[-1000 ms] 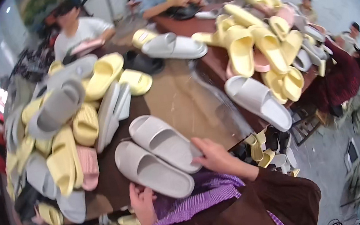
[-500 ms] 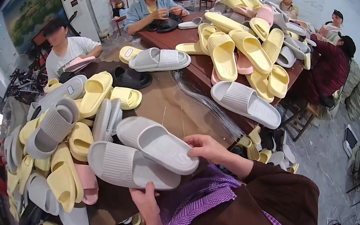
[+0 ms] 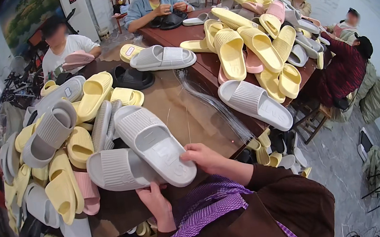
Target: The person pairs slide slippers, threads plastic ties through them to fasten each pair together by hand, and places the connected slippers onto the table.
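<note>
Two grey slide slippers with ribbed straps are in front of me. My right hand (image 3: 202,158) grips the heel of the upper grey slipper (image 3: 150,143), thumb on top of the footbed. My left hand (image 3: 156,202) pinches the heel edge of the lower grey slipper (image 3: 116,170). The upper slipper overlaps the lower one and covers part of its footbed; its toe points away from me, while the lower one's toe points left. Left of them lies a heap of slippers, among them a yellow slipper (image 3: 80,146) and a pink slipper (image 3: 89,191).
A brown-covered table (image 3: 174,106) lies before me, with a bundle of clear strands (image 3: 213,110) across it. A single grey slipper (image 3: 255,102) rests on the right, near a tall pile of yellow slippers (image 3: 257,45). Several people sit around; one handles a black shoe (image 3: 173,20).
The upper slipper has turned from slanting left to pointing more away from me, showing more of its footbed. The lower one has swung nearly level. Both hands have shifted slightly.
</note>
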